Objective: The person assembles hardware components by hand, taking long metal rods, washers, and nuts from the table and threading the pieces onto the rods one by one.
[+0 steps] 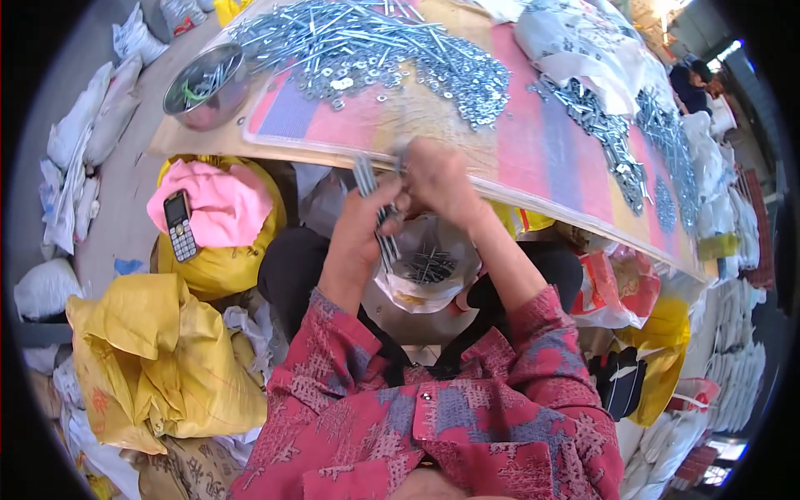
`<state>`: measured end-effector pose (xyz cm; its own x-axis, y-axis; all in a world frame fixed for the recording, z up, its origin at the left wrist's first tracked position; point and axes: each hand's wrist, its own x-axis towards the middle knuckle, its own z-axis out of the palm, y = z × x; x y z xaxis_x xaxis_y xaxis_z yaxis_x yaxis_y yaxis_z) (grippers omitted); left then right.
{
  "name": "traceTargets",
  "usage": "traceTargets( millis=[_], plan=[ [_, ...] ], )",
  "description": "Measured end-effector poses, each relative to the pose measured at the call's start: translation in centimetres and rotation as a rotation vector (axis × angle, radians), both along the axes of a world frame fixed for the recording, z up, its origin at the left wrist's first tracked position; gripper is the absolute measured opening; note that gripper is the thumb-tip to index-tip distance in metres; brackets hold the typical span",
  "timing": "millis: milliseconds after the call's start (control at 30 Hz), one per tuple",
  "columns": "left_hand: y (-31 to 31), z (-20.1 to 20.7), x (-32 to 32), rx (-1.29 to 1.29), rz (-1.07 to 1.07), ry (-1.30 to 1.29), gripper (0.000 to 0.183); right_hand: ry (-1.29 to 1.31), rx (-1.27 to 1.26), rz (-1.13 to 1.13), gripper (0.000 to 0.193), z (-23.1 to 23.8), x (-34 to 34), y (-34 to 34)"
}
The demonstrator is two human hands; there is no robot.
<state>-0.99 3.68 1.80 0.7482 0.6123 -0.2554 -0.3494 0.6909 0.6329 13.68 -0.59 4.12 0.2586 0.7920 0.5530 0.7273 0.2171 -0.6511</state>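
Left hand [360, 223] closed around a bundle of long bolts [377, 212], shafts running from above the fist at the bench edge down past the wrist. Right hand [435, 179] pressed up against the left, fingers curled over the top of the same bundle; whether clamped on a single bolt or only steadying the lot, cannot tell. Both held together just in front of the near edge of the bench [533, 142], above the lap. Directly below, an open white bag [429, 271] with more loose bolts lying in its bottom. Red and grey patterned sleeves [533, 333] coming up from the lower edge. Further out on the bench, covered by a striped pink and yellow sheet, a broad heap of bolts and washers [375, 46] at the far middle, and a second strip of assembled hardware [612, 137] trailing toward the right. At the left corner of the bench, a steel bowl [204, 83] with a few pieces inside. Left of the lap, a yellow sack topped by a pink cloth [218, 198], with a push-button phone [180, 225] lying on it. Nearer, a crumpled yellow sack [150, 358]. White sacks [92, 125] piled along the floor on the left.
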Motion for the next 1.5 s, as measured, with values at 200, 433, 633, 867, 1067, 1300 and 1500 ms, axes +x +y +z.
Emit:
traceTargets(
  millis=[200, 433, 633, 867, 1067, 1300, 1500],
  plan=[
    [1.0, 0.3, -1.8, -0.013, 0.307, 0.058, 0.019, -0.089, -0.108, -0.096, 0.016, 0.0, 2.8, 6.2],
    [0.1, 1.1, 0.8, 0.057, 0.148, 0.196, 0.022, -0.642, -0.346, -0.481, 0.024, -2.1, 8.2, 12.5],
    [-0.1, 0.7, -0.5, 0.133, 0.165, 0.222, 0.018, -0.291, -0.075, -0.419, 0.009, -4.8, 5.1, 10.9],
    [-2.5, -0.4, 2.5, 0.304, -0.073, 0.21, 0.026, 0.574, 0.007, -0.317, 0.034, -1.7, 4.6, 0.2],
    [-3.7, -0.6, 2.7, 0.219, -0.145, 0.153, 0.026, 0.888, 0.041, -0.144, 0.03, 0.1, 5.0, -2.2],
    [-5.2, 1.2, 3.9, 0.089, -0.238, 0.185, 0.009, 0.793, 0.083, -0.195, 0.028, -0.6, 7.0, -4.1],
    [-3.8, -1.5, 4.4, -0.068, -0.372, -0.057, 0.022, 0.39, -0.02, -0.197, 0.01, 2.0, 6.9, -5.8]
  ],
)
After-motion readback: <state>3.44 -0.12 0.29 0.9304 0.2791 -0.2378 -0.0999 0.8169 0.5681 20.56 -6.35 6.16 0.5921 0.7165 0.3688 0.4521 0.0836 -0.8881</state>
